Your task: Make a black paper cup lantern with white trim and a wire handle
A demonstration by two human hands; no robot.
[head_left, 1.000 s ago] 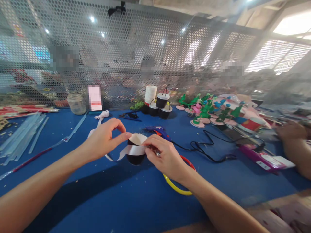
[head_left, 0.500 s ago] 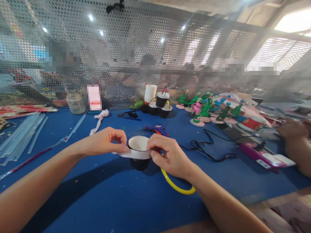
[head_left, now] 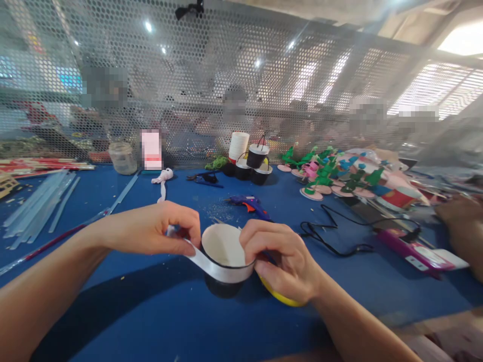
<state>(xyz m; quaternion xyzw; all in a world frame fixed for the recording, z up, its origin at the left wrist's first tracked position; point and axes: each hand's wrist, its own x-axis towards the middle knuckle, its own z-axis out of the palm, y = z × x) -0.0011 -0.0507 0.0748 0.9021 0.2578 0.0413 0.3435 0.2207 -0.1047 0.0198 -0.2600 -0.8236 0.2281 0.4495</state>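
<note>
A small black paper cup (head_left: 223,289) with a white inside is tilted toward me just above the blue table. Around the front of its rim runs a white ribbon (head_left: 226,274). My left hand (head_left: 166,232) pinches the ribbon left of the cup and draws it taut. At the cup's right side my right hand (head_left: 281,256) grips the rim and ribbon, fingers inside and thumb outside. Under that hand shows a yellow loop handle (head_left: 281,296), mostly hidden. Behind the cup lies a blue glue gun (head_left: 249,202). A bunched part of the ribbon (head_left: 165,175) rests farther back.
Clear glue sticks (head_left: 39,206) and a glass jar (head_left: 123,158) are at left. Pliers (head_left: 206,178) and black cups with handles (head_left: 258,156) stand toward the mesh screen. Green figures (head_left: 324,173), a black cable (head_left: 339,251), a purple power strip (head_left: 403,251) and another person's hand (head_left: 458,216) are at right.
The cup has come nearer and tipped toward me, showing more of its inside. The ribbon now curves along the front rim. My right hand has shifted right and closer to me.
</note>
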